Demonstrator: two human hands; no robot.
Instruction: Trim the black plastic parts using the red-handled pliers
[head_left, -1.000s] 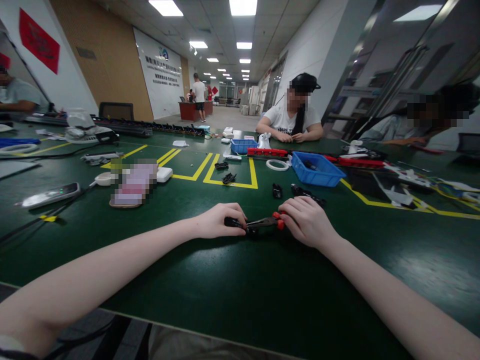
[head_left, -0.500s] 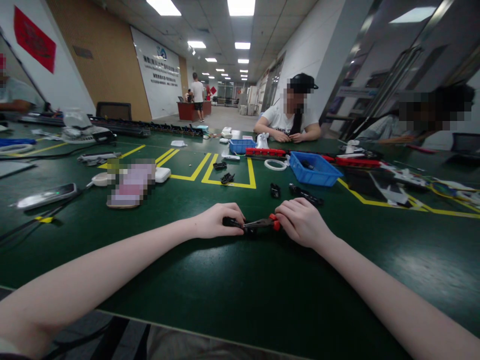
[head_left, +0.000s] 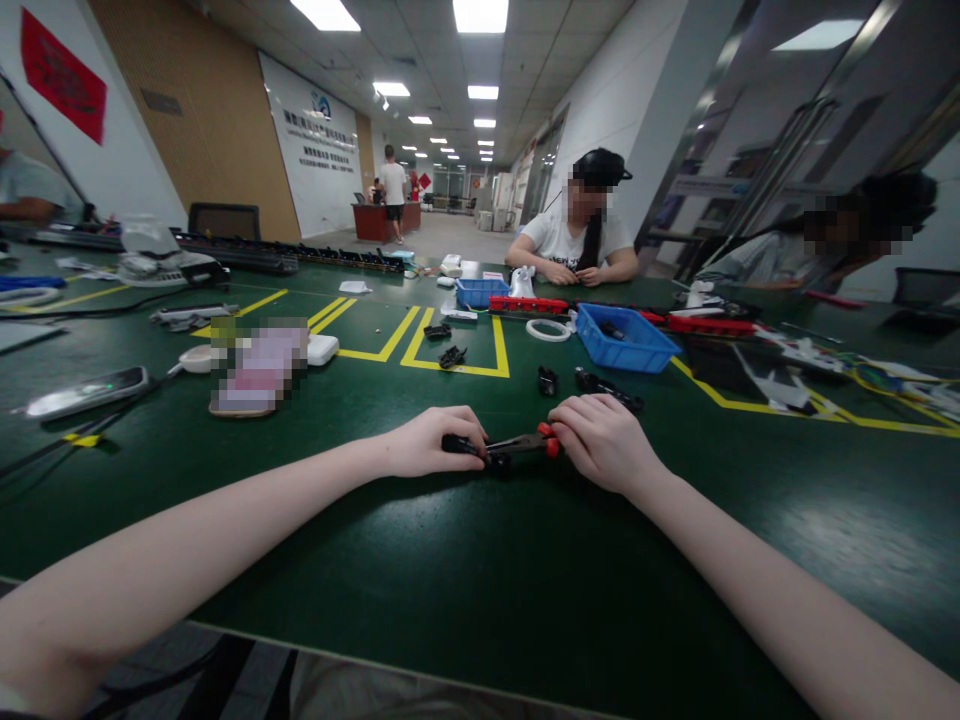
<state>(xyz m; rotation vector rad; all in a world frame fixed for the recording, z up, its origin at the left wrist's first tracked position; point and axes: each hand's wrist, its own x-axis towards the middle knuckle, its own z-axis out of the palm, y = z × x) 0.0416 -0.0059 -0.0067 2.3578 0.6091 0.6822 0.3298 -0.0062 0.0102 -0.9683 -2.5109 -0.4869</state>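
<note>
My left hand [head_left: 439, 440] is closed around a small black plastic part [head_left: 459, 446], pinching it between thumb and fingers just above the green table [head_left: 420, 580]. In my right hand [head_left: 604, 440] are pliers [head_left: 525, 441] with red handles, their long narrow jaws pointing left. The jaw tips reach the black part beside my left fingertips; whether they grip it I cannot tell. Most of the handles are hidden by my right fingers. Beyond my right hand lie a small black piece [head_left: 547, 380] and a longer black piece [head_left: 609, 388].
Two black parts [head_left: 451, 357] sit within yellow tape lines ahead. A blue bin [head_left: 626, 338] stands at the right, near a white ring of tape or cable [head_left: 548, 330]. On the left are a phone [head_left: 259, 370] and a silver device [head_left: 88, 392]. A person [head_left: 574, 240] sits across the table.
Both hands keep the same hold on the black part and the pliers. The whole view has shifted very slightly; a little more of the black part shows under the jaws.
</note>
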